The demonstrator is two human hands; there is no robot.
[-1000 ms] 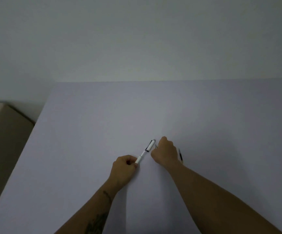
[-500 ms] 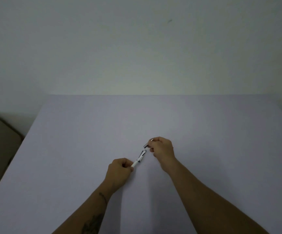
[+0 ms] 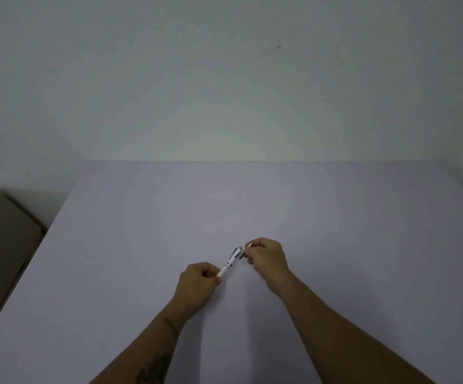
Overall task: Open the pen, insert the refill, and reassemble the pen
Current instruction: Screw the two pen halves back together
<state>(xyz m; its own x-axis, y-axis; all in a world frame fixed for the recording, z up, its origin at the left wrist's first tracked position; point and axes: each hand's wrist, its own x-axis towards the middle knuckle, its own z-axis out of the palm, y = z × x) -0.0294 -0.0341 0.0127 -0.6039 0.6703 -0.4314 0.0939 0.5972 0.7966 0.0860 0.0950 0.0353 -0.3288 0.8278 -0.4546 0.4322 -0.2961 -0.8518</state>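
Note:
A white pen (image 3: 230, 263) with black markings is held just above the pale table (image 3: 252, 206), pointing up and to the right. My left hand (image 3: 198, 286) is closed around its lower end. My right hand (image 3: 266, 259) pinches the pen's upper end with thumb and forefinger, where a small dark and metallic part (image 3: 242, 252) shows. I cannot tell whether that part is separate from the barrel. No refill is visible; the hands hide the rest of the pen.
The table's left edge runs diagonally from the far left corner toward me. Beyond that edge stands a tan box-like object (image 3: 0, 245). A plain wall (image 3: 224, 79) rises behind the table's far edge.
Both hands lifted the pen slightly and the right hand shifted from beside the pen to gripping its upper end. The thin dark item seen by the right wrist earlier is out of sight.

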